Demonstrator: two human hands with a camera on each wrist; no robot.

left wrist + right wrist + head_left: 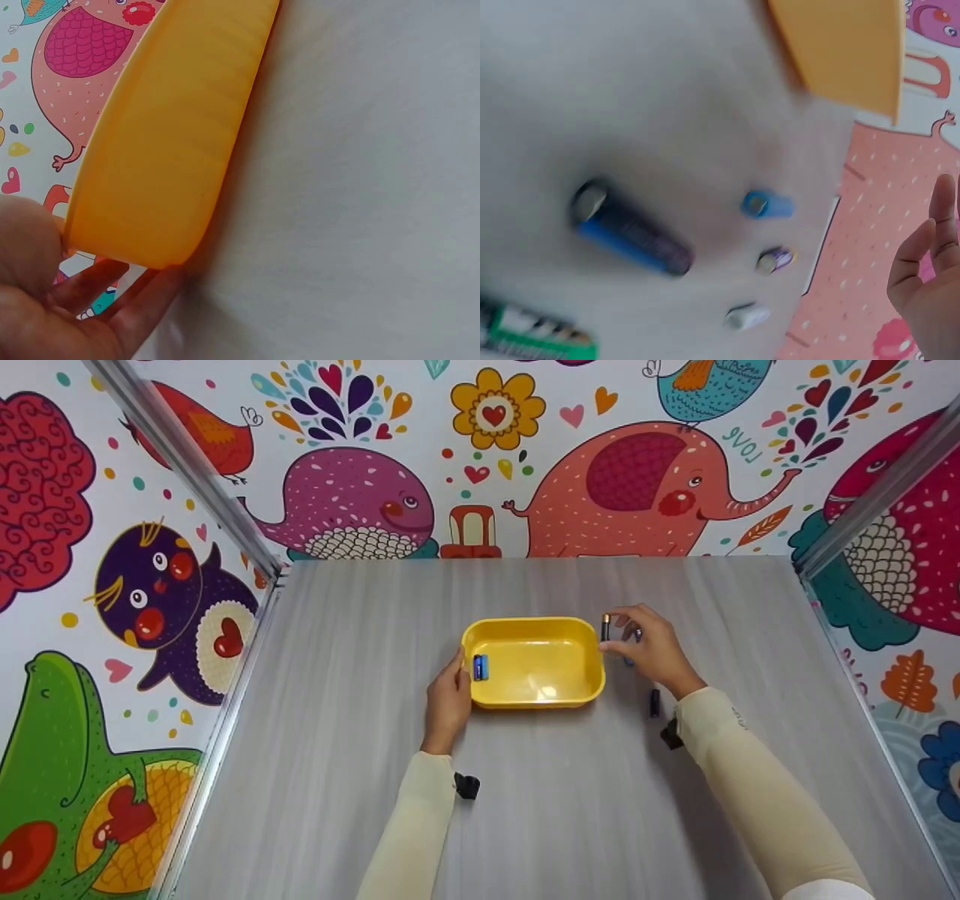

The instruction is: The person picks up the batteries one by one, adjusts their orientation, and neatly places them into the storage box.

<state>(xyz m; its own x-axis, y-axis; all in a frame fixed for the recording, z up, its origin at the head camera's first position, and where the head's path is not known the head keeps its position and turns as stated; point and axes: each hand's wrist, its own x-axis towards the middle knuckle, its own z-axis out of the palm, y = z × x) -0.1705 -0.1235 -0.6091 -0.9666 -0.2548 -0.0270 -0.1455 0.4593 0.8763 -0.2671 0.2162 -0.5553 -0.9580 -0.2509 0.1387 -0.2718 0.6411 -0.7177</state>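
Observation:
A yellow plastic tray lies on the table, with small blue batteries inside at its left end. My left hand holds that end, thumb at the rim and fingers against the outer wall. Close to the tray's right rim, my right hand pinches a black battery with a copper-coloured end upright between thumb and fingertips. In the right wrist view the right hand shows only at the edge, and its battery is out of sight.
Right of the tray lie loose batteries: a dark one with a blue side, a light blue one, a purple one, a white one and a green-and-white one. Cartoon-printed walls border the table.

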